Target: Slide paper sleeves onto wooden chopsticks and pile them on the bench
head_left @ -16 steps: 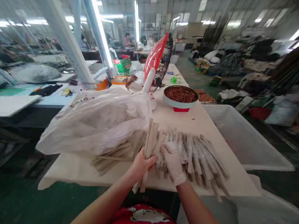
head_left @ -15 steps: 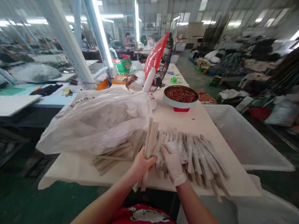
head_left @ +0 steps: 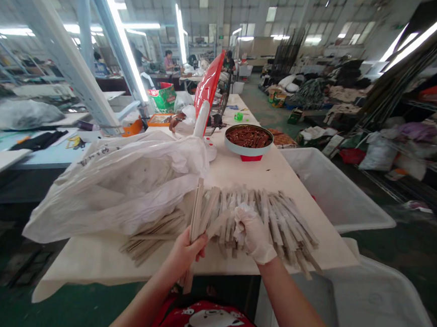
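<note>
My left hand [head_left: 186,251] is bare and closed round a bundle of pale wooden sticks [head_left: 196,209], held upright over the table's near edge. My right hand [head_left: 253,232] wears a white glove and is closed on one stick [head_left: 220,220] that leans toward the bundle. Its knuckles rest on a wide spread of similar sticks [head_left: 282,221] lying across the white table [head_left: 93,259]. More sticks [head_left: 152,234] stick out from under a big white plastic bag [head_left: 126,176] on the left.
A round bowl of brown pieces [head_left: 248,137] and a red fan [head_left: 208,89] stand farther back on the table. White plastic bins [head_left: 333,192] [head_left: 381,307] sit to the right. Other tables and people are far behind.
The view has shifted, so hands and table sit slightly left and lower. My gloved right hand has curled tighter on a stick beside the bundle. The left hand's grip is unchanged.
</note>
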